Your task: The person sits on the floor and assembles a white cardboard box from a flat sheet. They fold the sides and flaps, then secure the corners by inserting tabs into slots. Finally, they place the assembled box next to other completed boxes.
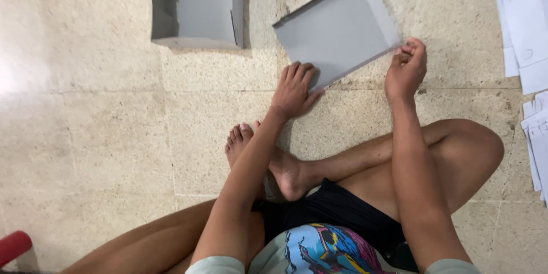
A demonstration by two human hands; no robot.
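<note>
On the speckled stone floor (103, 137), in front of a person sitting cross-legged with bare feet, lies a flat grey cardboard sheet (337, 28) with a narrow folded lip along its upper edge. It sits askew, its long sides running from lower left to upper right, and its near edge faces the person's knees.

Left hand (294, 88) rests palm down at the sheet's near left corner, its fingers (297, 71) spread flat and released, their tips lying on the cardboard and pressing it to the floor rather than gripping it. Right hand (406, 68) is at the sheet's near right corner; its fingers (408, 51) are curled in and seem to pinch the corner's edge between thumb and fingertips, though the contact itself is small and partly hidden by the knuckles, so the grasp is likely but not certain.

Just beyond the sheet, to its upper left and not touching it, stands an open grey cardboard box (197, 5) with raised side flaps, seen from above so that its bottom shows. Along the right edge of the view lie stacks of white die-cut cardboard blanks (522, 17), some with small round cutouts, well apart from the grey sheet. At the bottom left corner a red rounded object (12, 246) pokes into view; what it is cannot be told. The person wears black shorts (337, 211) and a pale shirt with a colourful print (325, 251).
</note>
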